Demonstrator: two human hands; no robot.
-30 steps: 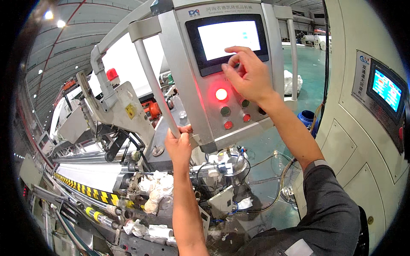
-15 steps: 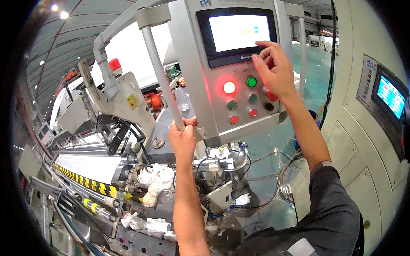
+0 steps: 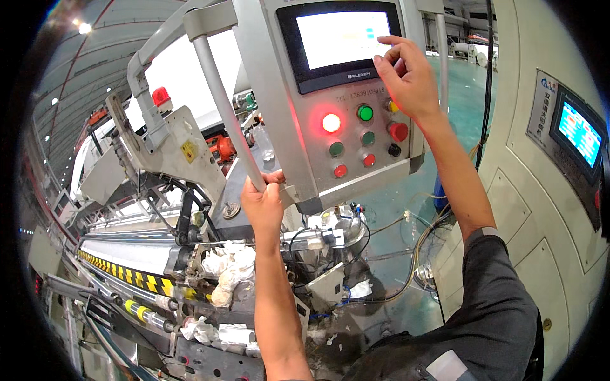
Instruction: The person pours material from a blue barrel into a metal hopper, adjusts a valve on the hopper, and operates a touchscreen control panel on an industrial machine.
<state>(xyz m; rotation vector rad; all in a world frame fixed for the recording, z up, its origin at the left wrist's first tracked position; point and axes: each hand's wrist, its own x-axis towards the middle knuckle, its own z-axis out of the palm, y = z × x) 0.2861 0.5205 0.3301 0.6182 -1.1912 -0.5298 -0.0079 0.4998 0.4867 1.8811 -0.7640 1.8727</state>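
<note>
1. Presently stationed at the control box (image 3: 349,128), a grey metal case straight ahead of me, with its screen (image 3: 337,38) set in the upper part of the face.
2. My left grip (image 3: 263,206) is wrapped round the handle bar (image 3: 227,105) on the box's left side, near the bar's lower end.
3. My right grip (image 3: 412,79) holds nothing: fingers half curled, forefinger and thumb apart, both toward the screen's right side. Forefinger tip overlaps the screen edge from my view; touching or just off it, I cannot tell.
4. Screen is lit, mostly white glare, with small blue patches just beside my forefinger. Its contents are unreadable.
5. Lower on the face: red lamp (image 3: 331,122) glowing, green button (image 3: 365,113) bright beside it, yellow button (image 3: 393,105) partly behind my right grip, big red button (image 3: 398,132) clear of my fingers.
6. Progress, my judgement: bar in hand, screen on, finger brought up to it. Whether any touch has registered does not show, nor how many remain.
7. Down left, white sheet (image 3: 130,254) spread across the machine, crumpled paper (image 3: 232,263) near its end. Running or stopped, I cannot tell.
</note>
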